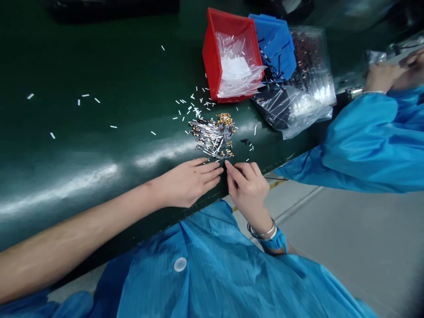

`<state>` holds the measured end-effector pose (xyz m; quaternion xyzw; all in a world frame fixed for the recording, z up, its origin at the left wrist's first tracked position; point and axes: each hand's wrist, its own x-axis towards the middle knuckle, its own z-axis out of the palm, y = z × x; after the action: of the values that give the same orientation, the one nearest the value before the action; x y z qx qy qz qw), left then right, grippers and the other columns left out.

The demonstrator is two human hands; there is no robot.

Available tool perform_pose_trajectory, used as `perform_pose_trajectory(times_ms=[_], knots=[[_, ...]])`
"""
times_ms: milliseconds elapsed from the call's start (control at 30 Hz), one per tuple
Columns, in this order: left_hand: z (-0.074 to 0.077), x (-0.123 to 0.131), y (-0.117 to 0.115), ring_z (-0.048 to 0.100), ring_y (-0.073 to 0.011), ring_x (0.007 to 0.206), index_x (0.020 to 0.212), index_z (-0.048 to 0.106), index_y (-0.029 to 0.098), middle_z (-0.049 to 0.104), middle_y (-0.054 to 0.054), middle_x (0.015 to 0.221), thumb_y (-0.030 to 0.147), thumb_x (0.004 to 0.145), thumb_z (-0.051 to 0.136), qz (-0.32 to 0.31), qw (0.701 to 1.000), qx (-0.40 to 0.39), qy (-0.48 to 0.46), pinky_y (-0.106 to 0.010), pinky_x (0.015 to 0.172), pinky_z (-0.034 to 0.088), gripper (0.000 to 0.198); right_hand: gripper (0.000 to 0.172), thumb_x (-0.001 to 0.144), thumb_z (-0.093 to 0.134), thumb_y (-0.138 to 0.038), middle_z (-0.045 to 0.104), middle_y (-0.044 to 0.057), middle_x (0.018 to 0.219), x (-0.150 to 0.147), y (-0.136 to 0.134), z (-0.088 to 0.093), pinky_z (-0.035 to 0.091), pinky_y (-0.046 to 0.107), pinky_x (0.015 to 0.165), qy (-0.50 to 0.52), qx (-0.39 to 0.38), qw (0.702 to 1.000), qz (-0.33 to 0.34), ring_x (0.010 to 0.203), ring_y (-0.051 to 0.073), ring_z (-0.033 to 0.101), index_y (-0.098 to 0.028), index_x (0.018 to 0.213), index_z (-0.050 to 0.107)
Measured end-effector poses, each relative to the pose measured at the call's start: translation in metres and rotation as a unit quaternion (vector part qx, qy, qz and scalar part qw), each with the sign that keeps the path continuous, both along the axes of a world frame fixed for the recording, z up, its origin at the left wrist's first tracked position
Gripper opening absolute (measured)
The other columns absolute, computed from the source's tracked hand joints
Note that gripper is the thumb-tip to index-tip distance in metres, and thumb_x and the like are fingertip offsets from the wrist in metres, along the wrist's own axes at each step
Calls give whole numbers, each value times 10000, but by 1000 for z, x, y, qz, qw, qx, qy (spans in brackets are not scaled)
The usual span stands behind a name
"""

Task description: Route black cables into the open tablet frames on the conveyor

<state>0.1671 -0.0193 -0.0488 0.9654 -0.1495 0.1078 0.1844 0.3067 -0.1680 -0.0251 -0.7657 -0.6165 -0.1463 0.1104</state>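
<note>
A pile of short, thin cables (pixel 212 137) with gold-coloured ends and white sleeves lies on the green table, just beyond my hands. My left hand (pixel 195 182) rests low by the table's front edge, its fingers stretched out to the right, close under the pile. Opposite it, my right hand (pixel 250 187) has its fingers bent, thumb and forefinger drawn together beside the pile's near end. Whatever sits between those fingertips is too small to make out. The fingertips of both hands are a short distance apart.
Small white tube pieces (pixel 195 110) are scattered over the green table (pixel 99 66). Behind the pile stand a red bin (pixel 212 57) with plastic bags and a blue bin (pixel 273 33) with black cables. Clear bags (pixel 298 110) lie beside them. A co-worker's sleeve (pixel 364 141) is at right.
</note>
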Motion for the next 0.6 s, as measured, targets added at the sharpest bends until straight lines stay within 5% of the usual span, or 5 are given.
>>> perform_pose_trajectory(times_ms=[167, 333, 500, 600], knots=[[7, -1, 4, 529, -244, 1241, 1115, 638, 103, 583, -127, 1310, 125, 891, 441, 44, 985, -133, -96, -397, 1003, 472, 299, 127, 871, 580, -135, 687, 50, 775, 13, 8, 14, 466, 273, 614, 81, 46, 995, 22, 705, 149, 549, -139, 853, 706], [21, -2, 11, 617, -183, 1010, 952, 657, 158, 681, -100, 1091, 125, 913, 452, 183, 906, -342, -171, -380, 905, 500, 211, 116, 861, 598, -140, 680, 31, 750, 6, 17, 21, 457, 257, 610, 76, 8, 993, 93, 700, 147, 541, -147, 791, 690], [21, 0, 16, 619, -163, 995, 915, 670, 145, 691, -86, 1022, 131, 916, 475, 263, 857, -413, -159, -327, 913, 479, 196, 138, 796, 634, -100, 626, 43, 673, -7, 29, 22, 392, 286, 549, -33, -77, 992, 96, 697, 184, 520, -152, 668, 633], [18, 1, 16, 617, -162, 1002, 946, 667, 138, 689, -81, 1018, 99, 889, 469, 281, 852, -422, -129, -304, 901, 479, 210, 168, 757, 627, -54, 597, 55, 640, -10, 32, 22, 360, 294, 533, -77, -101, 987, 98, 672, 193, 499, -157, 629, 593]])
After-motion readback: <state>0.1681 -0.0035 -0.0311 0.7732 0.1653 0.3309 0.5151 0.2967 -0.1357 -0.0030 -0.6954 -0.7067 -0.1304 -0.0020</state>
